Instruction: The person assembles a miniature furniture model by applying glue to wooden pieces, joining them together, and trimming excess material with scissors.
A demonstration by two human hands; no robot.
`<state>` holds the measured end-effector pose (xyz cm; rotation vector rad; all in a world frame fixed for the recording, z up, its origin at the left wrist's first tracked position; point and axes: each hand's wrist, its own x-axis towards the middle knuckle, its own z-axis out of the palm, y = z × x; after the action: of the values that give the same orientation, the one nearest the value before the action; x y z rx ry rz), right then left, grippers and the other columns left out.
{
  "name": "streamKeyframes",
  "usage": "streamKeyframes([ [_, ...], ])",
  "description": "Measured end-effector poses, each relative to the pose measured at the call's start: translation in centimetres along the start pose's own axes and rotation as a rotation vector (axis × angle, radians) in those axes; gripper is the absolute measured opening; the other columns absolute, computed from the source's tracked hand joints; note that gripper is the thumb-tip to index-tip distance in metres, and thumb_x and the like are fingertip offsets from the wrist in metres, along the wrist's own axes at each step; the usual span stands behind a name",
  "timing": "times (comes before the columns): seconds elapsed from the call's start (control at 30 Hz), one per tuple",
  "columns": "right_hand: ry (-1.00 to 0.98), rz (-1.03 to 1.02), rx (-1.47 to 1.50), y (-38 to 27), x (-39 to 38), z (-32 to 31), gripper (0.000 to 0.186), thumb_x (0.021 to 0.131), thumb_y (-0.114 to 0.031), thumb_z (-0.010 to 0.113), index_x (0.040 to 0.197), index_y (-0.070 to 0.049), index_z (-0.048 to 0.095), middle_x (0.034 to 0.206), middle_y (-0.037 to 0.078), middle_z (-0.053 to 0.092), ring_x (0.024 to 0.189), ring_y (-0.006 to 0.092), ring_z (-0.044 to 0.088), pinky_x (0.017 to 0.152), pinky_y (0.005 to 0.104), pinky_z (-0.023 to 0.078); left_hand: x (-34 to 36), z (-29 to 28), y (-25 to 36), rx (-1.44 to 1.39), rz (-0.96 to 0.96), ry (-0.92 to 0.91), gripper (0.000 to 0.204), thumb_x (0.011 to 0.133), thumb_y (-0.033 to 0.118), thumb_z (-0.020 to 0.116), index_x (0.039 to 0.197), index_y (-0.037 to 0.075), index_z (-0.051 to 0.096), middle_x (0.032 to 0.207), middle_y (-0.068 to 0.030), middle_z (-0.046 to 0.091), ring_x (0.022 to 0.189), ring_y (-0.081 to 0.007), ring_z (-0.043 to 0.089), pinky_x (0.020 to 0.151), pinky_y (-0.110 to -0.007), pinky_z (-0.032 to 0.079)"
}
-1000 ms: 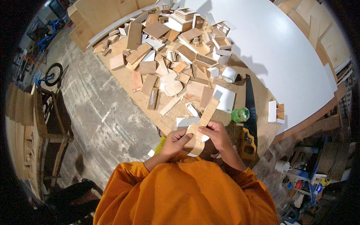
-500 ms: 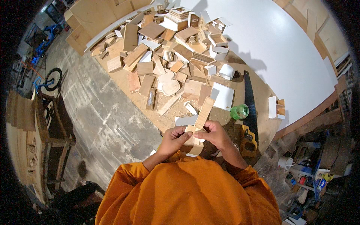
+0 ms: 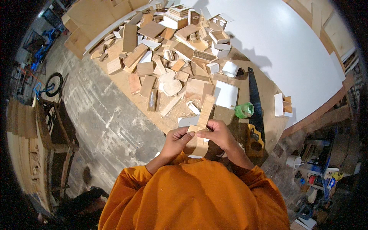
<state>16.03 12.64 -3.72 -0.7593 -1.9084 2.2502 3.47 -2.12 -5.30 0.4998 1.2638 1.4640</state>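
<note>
Close to my chest, my left hand (image 3: 177,142) and my right hand (image 3: 219,137) meet around a small piece made of pale wood blocks (image 3: 199,149). Both thumbs press on its upper face, while the fingers beneath are mostly hidden. From its far end a flat wooden strip (image 3: 206,111) sticks out, tilted a little to the right. How the strip joins the blocks is covered by my thumbs. Just beyond my hands lie a grey-white offcut (image 3: 188,121) and a small whitish scrap (image 3: 193,107) among sawdust.
A heap of wood offcuts (image 3: 145,69) covers the far part of the worktable. To the right are a handsaw (image 3: 255,92) with a yellow handle, a green bottle-like container (image 3: 244,110), a white cup (image 3: 230,69) and a small divided box (image 3: 283,105). A white board (image 3: 295,46) lies beyond.
Both hands keep their grip on the wood piece. The strip has swung slightly left and stands a little more upright. My right hand has shifted slightly left.
</note>
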Motion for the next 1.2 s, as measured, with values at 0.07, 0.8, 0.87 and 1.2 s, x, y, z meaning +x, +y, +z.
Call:
streamKeyframes([
  [0.07, 0.020, -0.033, -0.014, 0.3, 0.0, 0.0, 0.022, 0.082, -0.011, 0.068, 0.098, 0.003, 0.064, 0.088, 0.003, 0.064, 0.078, 0.0071, 0.057, 0.070, 0.0217, 0.048, 0.0, 0.1, 0.2, 0.004, -0.005, 0.013, 0.017, 0.092, 0.008, 0.054, 0.100, -0.003, 0.063, 0.088, -0.0010, 0.065, 0.077, -0.0045, 0.054, 0.069, -0.022, 0.045],
  [0.8, 0.001, 0.002, 0.082, 0.5, -0.1, -1.1, 0.018, 0.087, -0.007, 0.060, 0.101, 0.005, 0.061, 0.087, 0.001, 0.063, 0.074, 0.0051, 0.056, 0.066, 0.0198, 0.046, 0.5, 0.0, -0.3, -0.044, -0.050, 0.080, 0.015, 0.092, 0.011, 0.055, 0.093, -0.002, 0.064, 0.084, -0.0015, 0.065, 0.073, -0.0046, 0.055, 0.067, -0.021, 0.044],
  [0.87, 0.002, 0.012, 0.066, 0.6, -0.1, -1.2, 0.019, 0.088, -0.008, 0.059, 0.101, 0.005, 0.061, 0.086, 0.002, 0.063, 0.073, 0.0052, 0.056, 0.065, 0.0196, 0.046, 0.7, -0.2, -0.5, -0.072, -0.068, 0.072, 0.016, 0.093, 0.011, 0.054, 0.094, -0.002, 0.064, 0.084, -0.0012, 0.065, 0.074, -0.0048, 0.055, 0.067, -0.021, 0.044],
  [1.2, 0.204, 0.077, -0.030, 1.2, 0.0, -1.5, 0.026, 0.094, -0.017, 0.051, 0.110, 0.000, 0.061, 0.086, 0.002, 0.064, 0.068, 0.0054, 0.056, 0.060, 0.0193, 0.050, 1.3, -0.7, -1.2, -0.167, -0.111, 0.186, 0.014, 0.091, 0.011, 0.055, 0.092, 0.000, 0.064, 0.083, -0.0012, 0.064, 0.073, -0.0063, 0.057, 0.068, -0.022, 0.045],
])
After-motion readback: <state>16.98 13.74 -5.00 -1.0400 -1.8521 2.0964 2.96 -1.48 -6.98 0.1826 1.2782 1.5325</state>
